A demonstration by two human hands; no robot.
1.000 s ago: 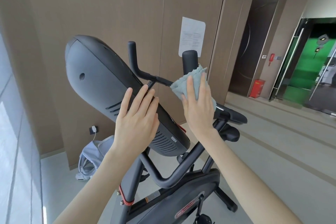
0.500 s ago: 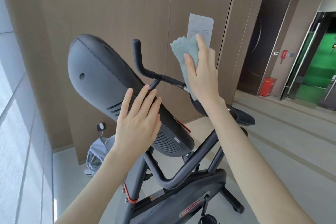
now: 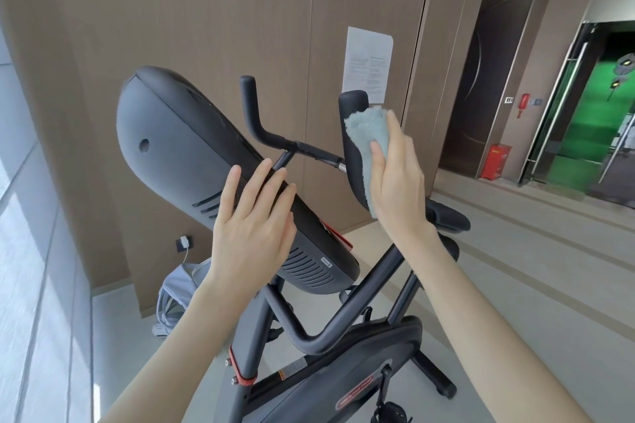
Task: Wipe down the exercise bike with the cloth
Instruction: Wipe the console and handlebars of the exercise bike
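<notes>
Right hand (image 3: 398, 189), fingers straight, presses pale blue cloth (image 3: 367, 137) against the bike's handlebar grip (image 3: 352, 165); left hand (image 3: 251, 227) rests spread on console housing (image 3: 178, 144).

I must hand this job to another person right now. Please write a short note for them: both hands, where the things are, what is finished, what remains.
Left hand: open, flat on the back of the console.
Right hand: flat, presses the light blue cloth against the right handlebar grip.
Done: the picture does not show which parts are already clean.
Left: probably finish this grip, then the other handlebar, the console, the frame and the saddle.
</notes>
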